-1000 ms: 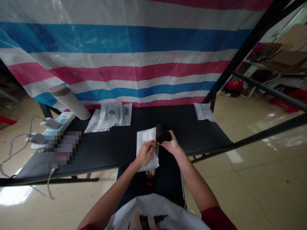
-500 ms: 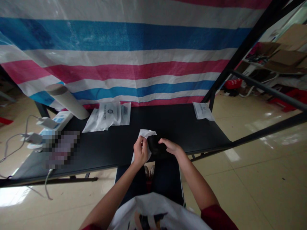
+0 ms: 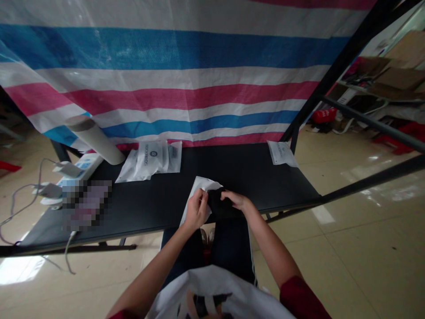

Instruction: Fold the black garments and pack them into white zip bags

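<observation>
My left hand (image 3: 196,208) is closed on the edge of a white plastic pouch (image 3: 203,183), which slants over the front of the black tabletop. A soft black item (image 3: 217,201), looking like folded fabric, sits at the pouch's right side, partly inside or against it; I cannot tell how far in it goes. Its right part is pinched by my right hand (image 3: 234,199), thumb and fingers together. The black item blends into the dark table, so its outline is hard to make out.
Several printed white pouches (image 3: 151,159) lie at the back left, another pouch (image 3: 282,153) at the back right. A pale bottle (image 3: 96,139), a power strip (image 3: 84,166) with chargers and a blurred-out phone (image 3: 88,204) occupy the left. A striped sheet (image 3: 186,79) hangs behind.
The black item and the pouch have shifted slightly between my hands, and the black item looks more spread out. Both hands keep their grip.
</observation>
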Motion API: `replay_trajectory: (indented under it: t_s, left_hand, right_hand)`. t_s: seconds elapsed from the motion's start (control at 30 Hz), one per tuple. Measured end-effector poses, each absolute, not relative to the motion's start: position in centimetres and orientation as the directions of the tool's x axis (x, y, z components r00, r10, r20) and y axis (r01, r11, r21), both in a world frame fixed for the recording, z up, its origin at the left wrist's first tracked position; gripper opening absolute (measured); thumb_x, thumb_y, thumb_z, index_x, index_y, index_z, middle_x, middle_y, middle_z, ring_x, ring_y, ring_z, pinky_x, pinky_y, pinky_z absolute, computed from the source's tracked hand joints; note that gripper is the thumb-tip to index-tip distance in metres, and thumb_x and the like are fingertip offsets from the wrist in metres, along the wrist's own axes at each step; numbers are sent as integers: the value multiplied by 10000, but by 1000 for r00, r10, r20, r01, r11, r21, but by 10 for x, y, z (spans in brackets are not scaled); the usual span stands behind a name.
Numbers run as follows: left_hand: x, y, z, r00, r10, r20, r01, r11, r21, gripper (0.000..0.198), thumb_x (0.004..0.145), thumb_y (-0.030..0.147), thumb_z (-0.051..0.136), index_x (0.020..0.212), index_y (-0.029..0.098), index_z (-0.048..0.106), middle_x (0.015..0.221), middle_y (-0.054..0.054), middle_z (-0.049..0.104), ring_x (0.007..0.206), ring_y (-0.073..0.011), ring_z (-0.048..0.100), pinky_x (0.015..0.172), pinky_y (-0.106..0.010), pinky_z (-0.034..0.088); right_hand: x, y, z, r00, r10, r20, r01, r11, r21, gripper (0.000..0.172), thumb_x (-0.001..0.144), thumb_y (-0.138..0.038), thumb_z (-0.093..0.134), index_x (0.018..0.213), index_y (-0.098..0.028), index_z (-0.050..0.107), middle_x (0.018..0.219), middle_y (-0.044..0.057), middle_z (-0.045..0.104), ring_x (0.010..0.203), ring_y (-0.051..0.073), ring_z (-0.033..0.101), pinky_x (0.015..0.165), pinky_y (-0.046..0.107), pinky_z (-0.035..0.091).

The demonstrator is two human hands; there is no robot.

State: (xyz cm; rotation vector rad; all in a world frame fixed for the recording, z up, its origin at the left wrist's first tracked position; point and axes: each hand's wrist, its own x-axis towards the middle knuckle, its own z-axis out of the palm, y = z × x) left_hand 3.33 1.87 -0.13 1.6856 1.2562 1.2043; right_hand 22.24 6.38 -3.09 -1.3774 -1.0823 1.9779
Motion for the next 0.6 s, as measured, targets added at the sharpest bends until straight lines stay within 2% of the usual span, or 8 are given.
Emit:
replay_trajectory:
  t_s: [0.13, 0.27, 0.4, 0.5, 0.6]
  left_hand:
    - [32, 15, -4, 168, 953, 254, 368, -299, 880, 286, 970, 358, 413, 732, 202, 440, 628, 37, 396, 576, -114, 396, 572, -258, 289]
    - [35, 11, -7, 187, 951, 247, 407, -303, 862, 261, 971, 336, 421, 748, 204, 456, 624, 38, 426, 568, -112, 420, 565, -247, 305]
    - [45, 6, -7, 291, 916, 276, 449, -386, 806, 255, 972, 311, 414, 746, 201, 457, 659, 24, 483, 601, -115, 468, 589, -239, 341]
    - [48, 7, -4, 312, 904, 292, 515, -419, 748, 250, 971, 305, 410, 750, 202, 460, 671, 16, 498, 600, -120, 478, 582, -243, 341]
    - [46, 11, 0, 294, 903, 313, 587, -428, 687, 239, 969, 303, 417, 763, 203, 483, 692, 6, 522, 619, -129, 497, 585, -251, 351]
  right_hand:
    - [216, 68, -31, -352, 750, -560, -40, -610, -791, 117, 636, -238, 643, 728, -168, 625, 646, -30, 619, 609, 110, 556, 553, 193, 412]
    - [201, 62, -33, -253, 831, -496, -21, -517, -856, 209, 713, -331, 659, 876, -202, 676, 838, -5, 687, 792, 160, 624, 627, 224, 459]
    - [185, 59, -34, -109, 940, -322, 233, -291, -928, 251, 754, -378, 666, 913, -190, 712, 880, 38, 720, 894, 235, 649, 677, 264, 473]
    - [182, 62, -32, -76, 972, -223, 440, -168, -882, 265, 774, -394, 655, 857, -154, 730, 830, 75, 728, 881, 275, 665, 657, 269, 447]
    - [185, 65, -30, -135, 968, -212, 551, -105, -828, 293, 827, -417, 602, 810, -153, 728, 808, 83, 730, 858, 275, 679, 631, 259, 421]
